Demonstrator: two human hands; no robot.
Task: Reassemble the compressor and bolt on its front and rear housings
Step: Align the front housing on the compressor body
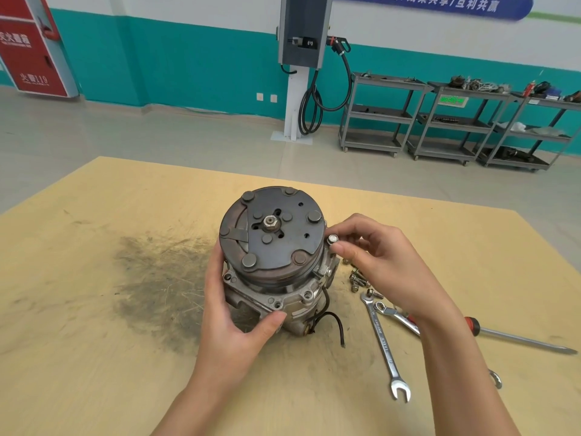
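The compressor (276, 269) stands upright near the middle of the wooden table (94, 357), clutch plate (273, 231) facing up, with a hex nut (269, 222) on the centre shaft. Below the pulley, the front housing flange (283, 298) shows several open bolt holes. A black wire (333, 322) trails from the lower right of the body onto the table.

The left hand (232, 313) grips the compressor's left side, fingers curled behind the body and the thumb pressed on the near edge of the flange. The right hand (377, 265) is at the right rim of the pulley, thumb and forefinger pinched on a bolt (332, 240) whose round flanged head faces up; the remaining fingers are loosely curled. The bolt's shank is hidden, so whether it sits in a hole cannot be told.

Just right of the compressor base lies a small cluster of loose bolts (358, 280), partly under the right wrist. Near these lie 2 combination wrenches: one (382, 341) fully visible with its open end toward the near edge, the other (397, 316) partly covered by the right forearm. A screwdriver (518, 339) with a red and black handle lies further right, tip pointing right.

A dark grease stain (157, 278) marks the table left of the compressor. Beyond the table, 3 grey shelf carts (440, 121) stand against a teal and white wall.
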